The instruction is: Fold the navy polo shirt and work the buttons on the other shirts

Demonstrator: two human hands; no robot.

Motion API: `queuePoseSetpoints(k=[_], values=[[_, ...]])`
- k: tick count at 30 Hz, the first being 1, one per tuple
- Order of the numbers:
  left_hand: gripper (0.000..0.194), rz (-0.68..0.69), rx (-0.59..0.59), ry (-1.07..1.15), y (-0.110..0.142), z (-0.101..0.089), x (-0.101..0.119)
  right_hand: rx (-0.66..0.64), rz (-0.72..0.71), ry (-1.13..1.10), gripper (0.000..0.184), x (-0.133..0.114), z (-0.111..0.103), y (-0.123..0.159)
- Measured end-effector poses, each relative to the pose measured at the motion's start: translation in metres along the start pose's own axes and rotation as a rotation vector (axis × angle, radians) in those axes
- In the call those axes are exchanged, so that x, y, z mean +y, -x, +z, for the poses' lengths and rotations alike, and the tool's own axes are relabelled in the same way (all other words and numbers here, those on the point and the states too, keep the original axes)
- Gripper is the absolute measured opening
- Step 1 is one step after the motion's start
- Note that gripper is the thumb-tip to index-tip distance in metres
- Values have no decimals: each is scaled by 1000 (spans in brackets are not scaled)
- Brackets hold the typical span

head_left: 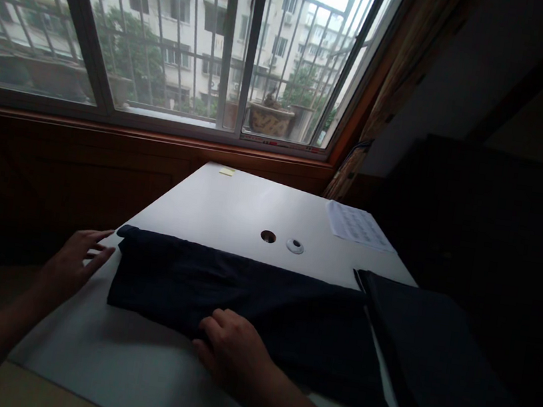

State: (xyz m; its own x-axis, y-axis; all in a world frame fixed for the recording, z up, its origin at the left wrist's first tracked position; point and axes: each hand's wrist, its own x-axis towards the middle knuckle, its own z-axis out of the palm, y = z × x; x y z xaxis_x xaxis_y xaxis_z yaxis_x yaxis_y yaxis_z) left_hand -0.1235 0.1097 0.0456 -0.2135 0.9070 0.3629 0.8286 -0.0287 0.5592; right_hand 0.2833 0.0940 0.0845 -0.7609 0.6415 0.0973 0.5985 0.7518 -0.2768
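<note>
A dark navy pair of folded trousers (249,288), as far as its shape shows, lies in a long strip across the white table. Just off its left end is my left hand (79,261), fingers apart and holding nothing, by the table's left edge. My right hand (236,347) rests at the near edge of the cloth with its fingers curled onto the fabric. The thumb is on the near side of that edge. A second dark folded cloth (436,361) lies to the right, mostly lost in shadow.
The white table (190,205) stands below a barred window (175,28). A round cable hole (268,237) and its loose grey ring (295,246) sit mid-table. Printed paper (359,225) lies at the back right, a yellow sticky note (227,171) at the back left.
</note>
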Motion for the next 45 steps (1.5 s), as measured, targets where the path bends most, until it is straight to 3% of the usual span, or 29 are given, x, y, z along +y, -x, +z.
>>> queuePoseSetpoints(k=[4,8,13,17,22,27,31,33,35,37,40,42,45], values=[[77,-403,-85,346,-44,10,14,79,-43,14,17,6,-7,-26],[93,-591,-127,507,-73,19,18,141,-123,-34,30,17,-3,-63],[94,-570,-113,589,-89,31,16,72,-219,-27,59,20,20,-95],[93,-510,-105,597,-94,43,11,-49,-314,-61,63,10,39,-94],[85,-454,-64,445,-100,58,3,-75,-324,-83,67,5,47,-84],[71,-328,18,201,-107,66,4,-62,-313,-88,77,2,49,-81],[64,-199,105,82,-104,63,19,-68,-301,-126,80,-2,48,-79],[60,-82,145,-3,-97,58,31,-72,-292,-154,79,-4,44,-75],[48,118,132,-103,-85,51,46,-65,-283,-176,76,-4,36,-66],[35,351,21,-144,-66,43,59,-39,-280,-197,70,1,24,-50],[29,628,-284,-111,-32,33,71,28,-230,-227,55,23,-1,-10],[32,696,-391,-120,-8,28,70,85,-109,-244,45,45,-17,27],[45,717,-455,-159,18,24,57,140,108,-202,31,83,-35,91]])
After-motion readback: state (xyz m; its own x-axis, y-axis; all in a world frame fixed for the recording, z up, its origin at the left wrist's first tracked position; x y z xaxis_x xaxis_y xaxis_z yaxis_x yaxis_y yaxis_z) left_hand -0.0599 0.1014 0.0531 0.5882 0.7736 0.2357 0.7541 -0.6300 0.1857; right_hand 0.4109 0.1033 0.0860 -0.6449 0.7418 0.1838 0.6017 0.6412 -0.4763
